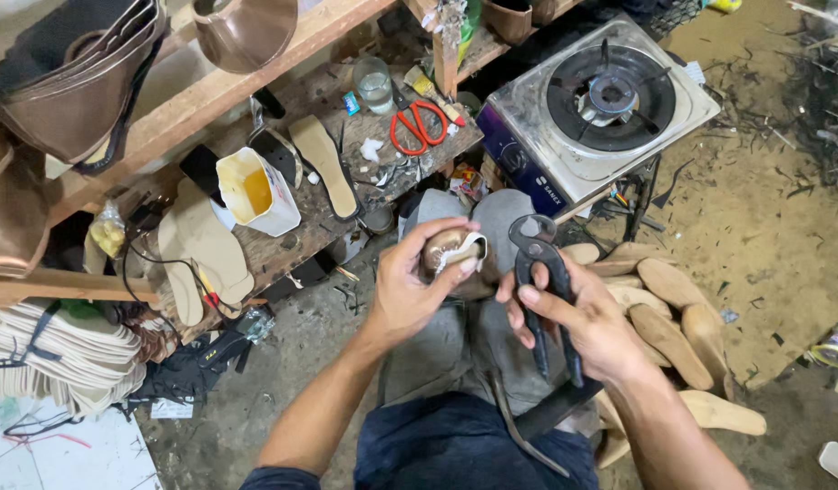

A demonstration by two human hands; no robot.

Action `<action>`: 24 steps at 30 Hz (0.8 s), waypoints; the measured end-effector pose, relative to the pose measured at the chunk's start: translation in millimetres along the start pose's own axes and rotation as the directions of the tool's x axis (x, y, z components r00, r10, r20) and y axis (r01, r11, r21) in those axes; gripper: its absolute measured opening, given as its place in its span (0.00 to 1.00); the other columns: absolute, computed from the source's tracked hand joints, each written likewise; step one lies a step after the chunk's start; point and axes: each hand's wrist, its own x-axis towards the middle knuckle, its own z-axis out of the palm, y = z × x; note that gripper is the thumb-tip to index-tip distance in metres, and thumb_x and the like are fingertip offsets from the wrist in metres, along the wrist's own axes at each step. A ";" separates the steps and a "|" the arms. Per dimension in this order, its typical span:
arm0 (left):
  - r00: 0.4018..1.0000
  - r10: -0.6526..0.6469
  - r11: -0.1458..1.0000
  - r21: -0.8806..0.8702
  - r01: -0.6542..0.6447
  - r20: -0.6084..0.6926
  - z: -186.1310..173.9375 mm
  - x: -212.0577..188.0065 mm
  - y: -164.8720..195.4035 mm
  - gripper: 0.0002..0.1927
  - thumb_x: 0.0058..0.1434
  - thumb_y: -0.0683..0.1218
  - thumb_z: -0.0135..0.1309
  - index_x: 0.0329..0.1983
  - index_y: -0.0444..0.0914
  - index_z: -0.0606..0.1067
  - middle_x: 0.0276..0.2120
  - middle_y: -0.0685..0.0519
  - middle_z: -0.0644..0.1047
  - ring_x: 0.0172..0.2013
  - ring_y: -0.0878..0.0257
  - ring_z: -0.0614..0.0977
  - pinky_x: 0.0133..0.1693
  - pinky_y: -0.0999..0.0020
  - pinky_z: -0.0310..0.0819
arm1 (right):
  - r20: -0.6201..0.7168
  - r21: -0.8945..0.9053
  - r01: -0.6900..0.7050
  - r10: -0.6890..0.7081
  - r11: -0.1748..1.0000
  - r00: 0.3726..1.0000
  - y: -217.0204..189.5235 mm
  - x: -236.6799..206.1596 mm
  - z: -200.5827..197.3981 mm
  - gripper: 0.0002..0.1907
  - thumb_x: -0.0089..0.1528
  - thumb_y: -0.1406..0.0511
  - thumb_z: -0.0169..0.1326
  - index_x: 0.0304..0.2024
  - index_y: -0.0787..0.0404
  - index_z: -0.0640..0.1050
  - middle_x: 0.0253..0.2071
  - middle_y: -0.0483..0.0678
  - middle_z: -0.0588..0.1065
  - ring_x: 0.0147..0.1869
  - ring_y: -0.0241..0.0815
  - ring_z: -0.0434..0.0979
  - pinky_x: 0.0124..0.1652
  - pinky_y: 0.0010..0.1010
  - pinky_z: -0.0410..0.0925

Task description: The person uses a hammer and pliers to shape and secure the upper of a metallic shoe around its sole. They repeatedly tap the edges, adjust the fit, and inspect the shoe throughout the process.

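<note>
My left hand (pixel 410 286) grips a small bronze shoe upper on a last (pixel 450 254), held over my knees with its pale edge turned up. Beside it on the right, my right hand (pixel 587 322) holds black lasting pincers (pixel 541 272), jaws pointing up and close to the shoe but not biting it. Both hands hover above my lap, in dark shorts.
A single-burner gas stove (pixel 609 100) stands ahead on the right. On a low wooden bench (pixel 292 245) lie red scissors (pixel 417 125), a glass (pixel 374 85), an open glue tin (pixel 255 192) and insoles (pixel 324 163). Wooden lasts (pixel 673 318) pile at my right; soles stack at left (pixel 47 354).
</note>
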 end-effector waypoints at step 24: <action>0.952 0.249 0.926 0.245 -0.288 0.177 -3.2 34.0 6.7 0.27 0.56 0.32 0.61 0.61 0.35 0.72 0.59 0.47 0.78 0.63 0.53 0.79 0.66 0.60 0.71 | 0.060 -0.631 -0.342 0.483 0.696 0.873 -128.6 7.0 57.8 0.13 0.67 0.61 0.51 0.43 0.66 0.74 0.32 0.53 0.75 0.25 0.46 0.79 0.27 0.34 0.73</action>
